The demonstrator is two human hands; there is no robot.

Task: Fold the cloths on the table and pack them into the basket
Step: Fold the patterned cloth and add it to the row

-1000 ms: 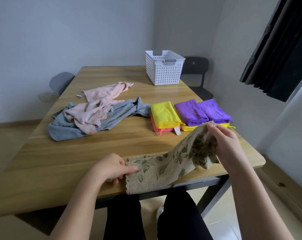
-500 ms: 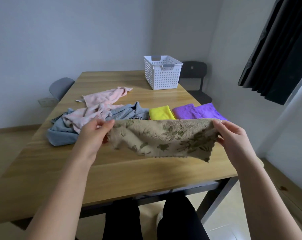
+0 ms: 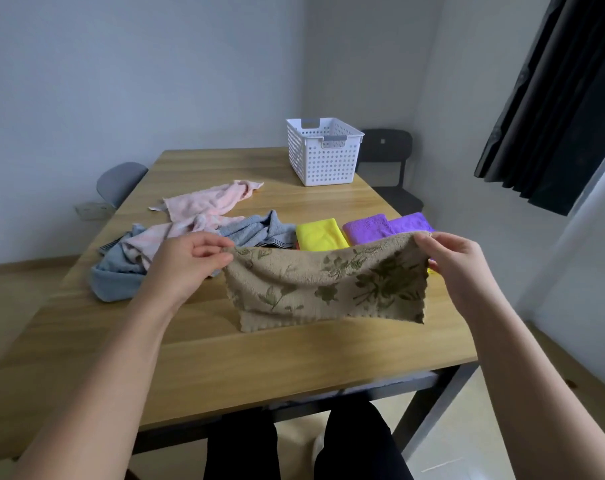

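Note:
A beige cloth with green leaf print (image 3: 325, 282) hangs doubled over, held up above the wooden table (image 3: 259, 355). My left hand (image 3: 186, 265) pinches its top left corner and my right hand (image 3: 456, 265) pinches its top right corner. Behind it lie a folded yellow cloth (image 3: 320, 233) and two folded purple cloths (image 3: 387, 225). To the left is a loose heap of a grey-blue towel (image 3: 121, 278) and pink cloths (image 3: 207, 206). The white perforated basket (image 3: 323, 154) stands at the table's far right and looks empty.
A grey chair (image 3: 121, 181) stands at the table's far left and a black chair (image 3: 387, 164) behind the basket. A dark curtain (image 3: 553, 109) hangs at the right. My legs show under the near table edge.
The beige cloth was lying over the near table edge a second ago. Both hands lifted it off the table and brought its edges together, so it now hangs folded between them.

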